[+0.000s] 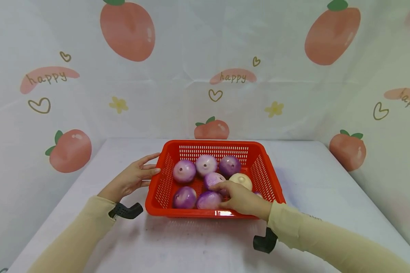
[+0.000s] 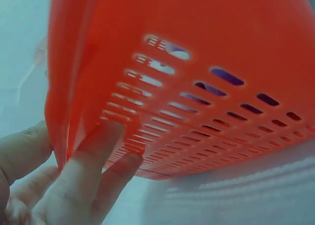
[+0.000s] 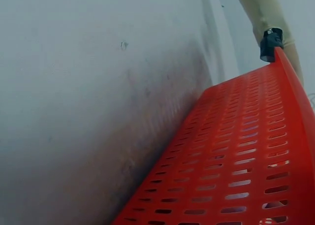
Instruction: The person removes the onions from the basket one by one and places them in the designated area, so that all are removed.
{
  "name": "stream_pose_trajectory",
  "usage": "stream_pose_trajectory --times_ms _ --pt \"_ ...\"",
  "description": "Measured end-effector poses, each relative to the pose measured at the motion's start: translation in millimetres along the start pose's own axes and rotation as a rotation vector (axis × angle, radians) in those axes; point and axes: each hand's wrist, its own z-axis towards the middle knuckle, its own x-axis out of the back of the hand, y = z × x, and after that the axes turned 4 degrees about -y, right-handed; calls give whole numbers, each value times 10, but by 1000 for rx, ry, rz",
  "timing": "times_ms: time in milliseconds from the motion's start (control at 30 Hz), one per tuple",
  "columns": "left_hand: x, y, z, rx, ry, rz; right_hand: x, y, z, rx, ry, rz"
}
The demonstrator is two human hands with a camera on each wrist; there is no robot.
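A red plastic basket (image 1: 205, 143) with slotted walls holds several purple onions and a pale yellowish onion (image 1: 243, 180). At the basket's left side, my left hand (image 1: 131, 178) grips the rim; the left wrist view shows its fingers (image 2: 81, 180) on the outer wall and under the lip. My right hand (image 1: 240, 197) reaches over the front rim into the basket. Its fingers and thumb are curled about a purple onion (image 1: 213, 179) in the middle, the thumb close to the front onion (image 1: 209, 201). Part of another onion (image 1: 258, 194) shows behind the right wrist.
The basket stands on a white-covered table (image 1: 177, 246), with a printed cloth (image 1: 177, 76) hanging behind and at the sides. A dark purple onion (image 1: 229, 166) lies near the back wall, and another purple one (image 1: 185, 197) at front left. Each wrist carries a black camera mount (image 1: 264, 242).
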Motion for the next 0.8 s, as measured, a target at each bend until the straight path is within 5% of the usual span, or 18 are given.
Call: stream_pose_trajectory --times_ms 800 --pt "10 22 -6 11 -41 -69 -10 40 155 84 -72 -71"
